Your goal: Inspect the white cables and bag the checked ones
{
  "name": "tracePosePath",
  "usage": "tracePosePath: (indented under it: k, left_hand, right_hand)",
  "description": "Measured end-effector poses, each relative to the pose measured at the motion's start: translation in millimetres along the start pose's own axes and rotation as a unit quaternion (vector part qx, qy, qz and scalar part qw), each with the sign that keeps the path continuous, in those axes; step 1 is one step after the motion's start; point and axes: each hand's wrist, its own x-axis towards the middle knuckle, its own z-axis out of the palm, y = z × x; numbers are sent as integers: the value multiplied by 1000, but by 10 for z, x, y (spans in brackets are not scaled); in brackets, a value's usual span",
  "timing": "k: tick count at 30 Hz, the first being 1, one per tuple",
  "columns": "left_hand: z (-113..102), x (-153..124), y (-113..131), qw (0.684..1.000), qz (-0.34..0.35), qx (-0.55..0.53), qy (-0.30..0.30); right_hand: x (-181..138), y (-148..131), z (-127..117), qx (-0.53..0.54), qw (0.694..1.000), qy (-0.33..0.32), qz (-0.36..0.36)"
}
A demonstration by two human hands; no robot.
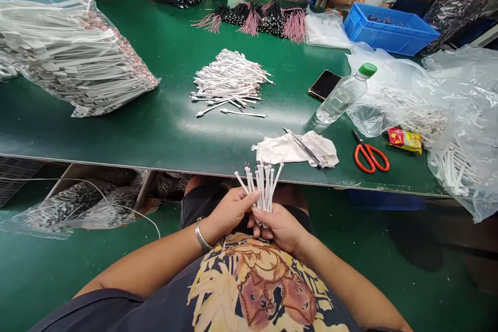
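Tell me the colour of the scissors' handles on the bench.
The scissors' handles are orange-red, best seen in the head view.

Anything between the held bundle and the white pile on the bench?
Only the bench edge lies between the white leads in the left hand and right hand and the pile. A white cloth sits just right of that line.

Here on the desk [116, 135], scissors [371, 158] lie right of the cloth [295, 149], with the bottle [344, 94] behind them (phone [324, 84] just left of it), and the cable pile [229, 83] further left!
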Motion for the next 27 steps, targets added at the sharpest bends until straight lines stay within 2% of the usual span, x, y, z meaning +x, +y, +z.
tracePosePath:
  k: [6,10,14,19,24,27]
  left_hand:
    - [-51,-28,-59,999,3,43,-3]
    - [-106,-68,-72,997,18,72,32]
    - [-124,-93,-78,996,16,79,41]
    - [-47,-115,-68,993,9,109,37]
    - [72,-68,-5,988,-3,155,28]
    - [120,-7,44,973,12,230,34]
  right_hand:
    - [55,23,35,4,1000,-3,3]
    - [119,13,61,16,999,-34,8]
    - [128,5,33,15,998,-61,1]
    - [38,7,-10,14,996,-83,-20]
    - [-67,-51,-66,19,998,-61,-22]
    - [-98,-83,-111,15,998,-54,-27]
